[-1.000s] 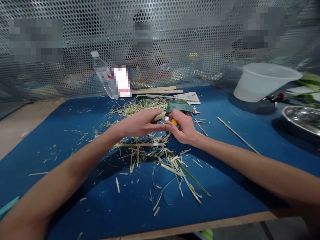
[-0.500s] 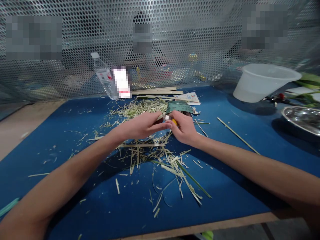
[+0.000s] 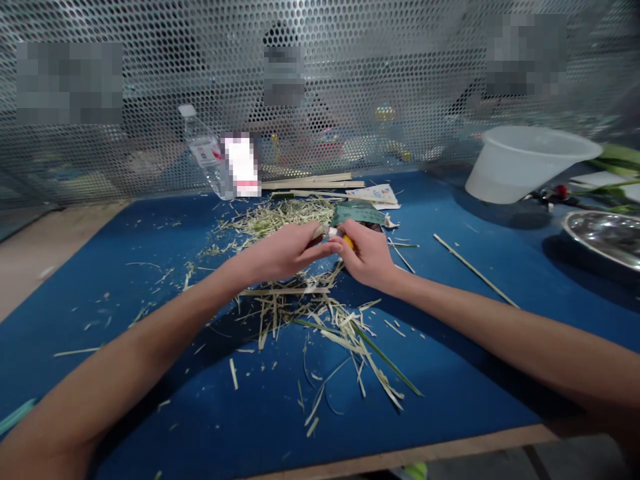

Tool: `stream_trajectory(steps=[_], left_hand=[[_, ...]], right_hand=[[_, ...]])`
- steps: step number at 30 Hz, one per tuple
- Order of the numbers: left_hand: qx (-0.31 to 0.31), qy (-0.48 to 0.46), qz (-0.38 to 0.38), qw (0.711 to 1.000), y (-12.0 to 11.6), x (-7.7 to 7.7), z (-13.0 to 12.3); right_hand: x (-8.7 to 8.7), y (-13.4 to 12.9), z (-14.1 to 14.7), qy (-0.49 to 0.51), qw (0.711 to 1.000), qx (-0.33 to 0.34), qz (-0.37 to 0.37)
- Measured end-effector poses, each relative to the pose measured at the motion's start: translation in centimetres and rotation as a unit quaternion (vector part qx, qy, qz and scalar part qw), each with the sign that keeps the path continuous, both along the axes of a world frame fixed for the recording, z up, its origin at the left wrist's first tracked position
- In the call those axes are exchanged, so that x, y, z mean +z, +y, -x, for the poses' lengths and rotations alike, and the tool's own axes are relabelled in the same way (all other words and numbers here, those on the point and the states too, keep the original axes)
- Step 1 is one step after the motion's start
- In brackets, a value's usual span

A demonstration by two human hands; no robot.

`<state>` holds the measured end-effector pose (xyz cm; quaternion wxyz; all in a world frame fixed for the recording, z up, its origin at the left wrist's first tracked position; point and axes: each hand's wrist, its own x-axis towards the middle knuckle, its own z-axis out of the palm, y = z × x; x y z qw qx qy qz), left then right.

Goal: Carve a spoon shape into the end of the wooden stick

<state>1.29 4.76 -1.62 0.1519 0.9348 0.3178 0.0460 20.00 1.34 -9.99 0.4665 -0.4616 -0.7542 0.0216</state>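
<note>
Yellow handle of a small tool [image 3: 349, 243] is clenched in the right hand [image 3: 369, 257] and a pale reed stalk [image 3: 318, 232] in the left hand [image 3: 283, 252], mid-frame, and I'd worry that a slip there could nick the left hand.

Shredded stalks [image 3: 295, 313] lie in 2 heaps on the table mat [image 3: 125, 280], one toward the far side and one nearer the middle. Along the far edge, from left to right, sit a plastic bottle [image 3: 207, 160], flat strips [image 3: 313, 183] and a paper packet [image 3: 373, 195]. A plastic tub [image 3: 525, 163] sits far right, a metal tray [image 3: 607, 233] just nearer, and a perforated metal screen [image 3: 320, 67] stands behind everything.
</note>
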Motion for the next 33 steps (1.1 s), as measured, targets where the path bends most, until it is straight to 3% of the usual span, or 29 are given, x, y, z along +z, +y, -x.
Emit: stream_trajectory(steps=[6, 17, 33], left_hand=[[-0.002, -0.016, -0.010, 1.000, -0.11, -0.10, -0.15], [0.005, -0.009, 0.011, 1.000, -0.42, 0.84, -0.03], [0.015, -0.004, -0.026, 1.000, -0.50, -0.07, -0.17]], right_hand=[[0.18, 0.14, 0.03, 0.022, 1.000, -0.015, 0.016], [0.05, 0.07, -0.20, 0.018, 0.999, 0.047, -0.021], [-0.08, 0.12, -0.20, 0.028, 0.999, 0.031, 0.003]])
